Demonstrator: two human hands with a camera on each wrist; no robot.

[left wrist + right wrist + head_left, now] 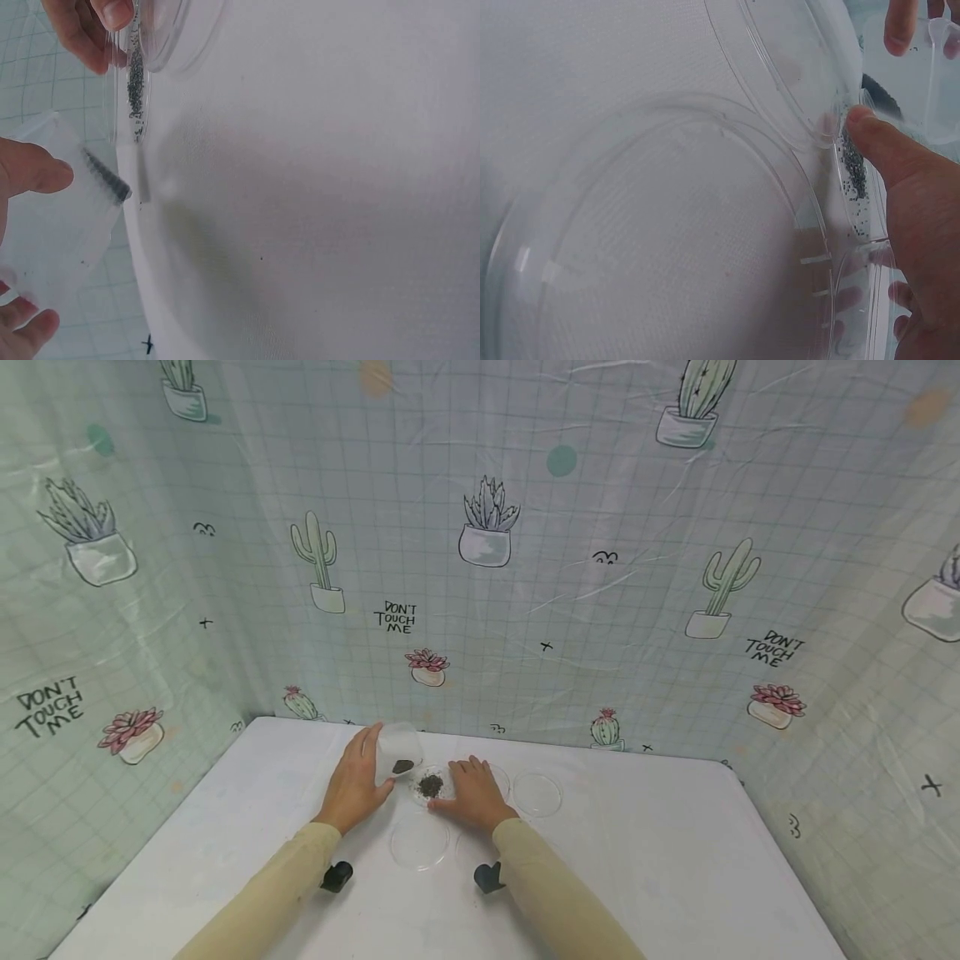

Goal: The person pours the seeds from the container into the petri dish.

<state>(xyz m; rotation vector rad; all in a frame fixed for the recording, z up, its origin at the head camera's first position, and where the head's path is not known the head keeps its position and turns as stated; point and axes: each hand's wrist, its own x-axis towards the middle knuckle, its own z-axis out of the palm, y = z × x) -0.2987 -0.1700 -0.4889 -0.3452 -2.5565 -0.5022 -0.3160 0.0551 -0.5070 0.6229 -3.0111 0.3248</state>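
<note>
My left hand [355,785] holds a translucent plastic cup [397,742], tipped to the right, with a dark mass of granules [402,767] gathered at its lower side. Just right of the cup's mouth, a clear petri dish [417,795] holds a loose heap of dark granules [431,786]. The right hand [477,797] grips this dish from its right side, the thumb at the near rim, as the right wrist view shows. In the left wrist view, the cup [56,225] sits between thumb and fingers, its granules [106,176] near the lip.
More clear round dishes or lids lie around: one at the front [420,843], another at the right [537,795], and one partly behind the right hand. A white cloth covers the table [637,852]. A cactus-print curtain [555,610] hangs behind it.
</note>
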